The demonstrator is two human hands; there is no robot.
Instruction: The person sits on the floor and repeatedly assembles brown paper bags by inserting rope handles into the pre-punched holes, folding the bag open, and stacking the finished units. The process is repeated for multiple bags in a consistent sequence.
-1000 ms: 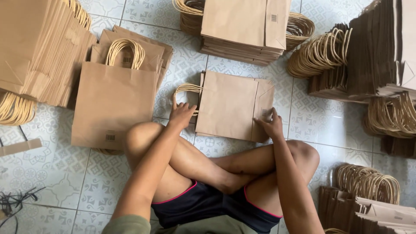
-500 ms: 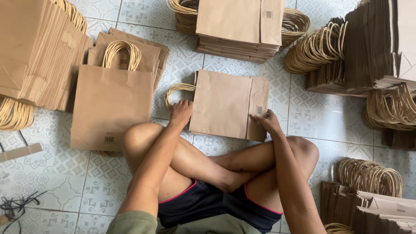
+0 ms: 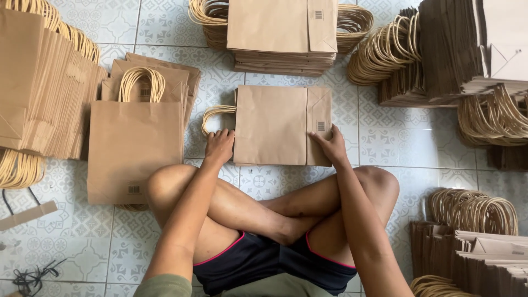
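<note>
Patterned floor tiles (image 3: 385, 137) in pale grey carry everything; the person sits cross-legged on them, knees spread. Directly ahead of the knees lies 1 flat brown paper bag (image 3: 272, 126), folded, its long axis running left to right, its twisted paper handles (image 3: 214, 114) sticking out at the left end and its folded bottom flap (image 3: 320, 124) at the right end.

Both hands sit on the bag's near edge. The left hand (image 3: 219, 146) rests at the near-left corner, just below the handles, its fingers curled down against the floor and the bag's edge; whether it pinches the paper cannot be told. The right hand (image 3: 331, 146) lies on the near-right corner, its fingers spread flat on the bottom flap, pressing rather than gripping. Each hand is about equally near its own end of the bag, so the bag lies just beyond the fingers, away from the body.

Beyond the bag, close to its far edge, stands a neat stack of folded bags (image 3: 281, 33) with handles bulging out on both sides. To the left, 1 larger bag (image 3: 132, 148) lies flat atop a few others, near the left knee. Further left leans a row of bags (image 3: 38, 93). More piles (image 3: 451, 55) fill the right side, and another heap (image 3: 473, 247) sits by the right knee. Only bare tile separates the bag from these.
</note>
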